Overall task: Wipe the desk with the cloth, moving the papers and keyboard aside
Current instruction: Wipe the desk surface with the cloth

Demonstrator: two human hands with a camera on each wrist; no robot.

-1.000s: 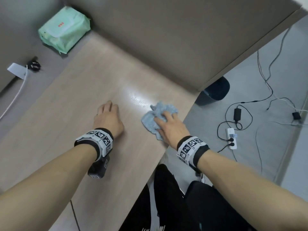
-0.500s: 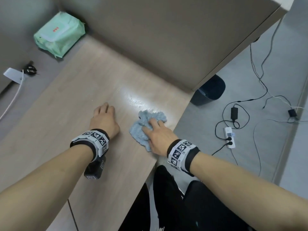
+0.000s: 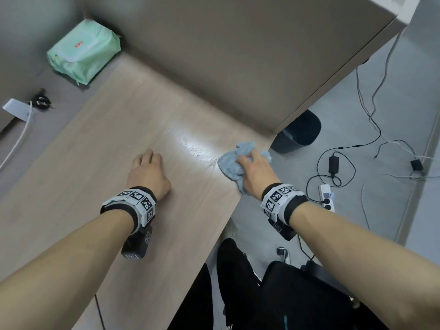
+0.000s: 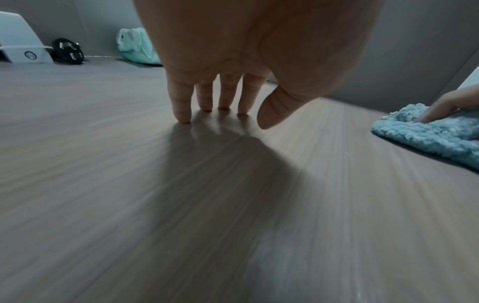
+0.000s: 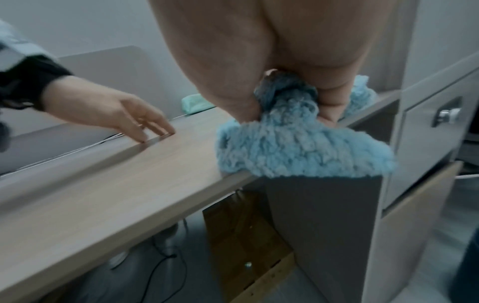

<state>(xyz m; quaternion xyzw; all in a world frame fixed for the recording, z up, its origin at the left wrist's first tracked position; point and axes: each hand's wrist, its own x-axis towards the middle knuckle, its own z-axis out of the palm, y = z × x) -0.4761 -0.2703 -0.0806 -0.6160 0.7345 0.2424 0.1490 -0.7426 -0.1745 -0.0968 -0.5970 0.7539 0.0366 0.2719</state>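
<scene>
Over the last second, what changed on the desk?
The right hand slid the blue cloth left across the desk, then back right to the desk's right edge, where part of it overhangs. It kept gripping the cloth throughout. The left hand stayed put, fingertips resting on the wood. The green wipes pack in the far corner did not move.

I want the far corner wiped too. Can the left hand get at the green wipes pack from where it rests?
Probably yes, with a stretch. The left hand rests fingertips-down on the desk, holding nothing, and bare desktop lies between it and the green wipes pack in the far corner. Whether the arm reaches that far is uncertain.
</scene>
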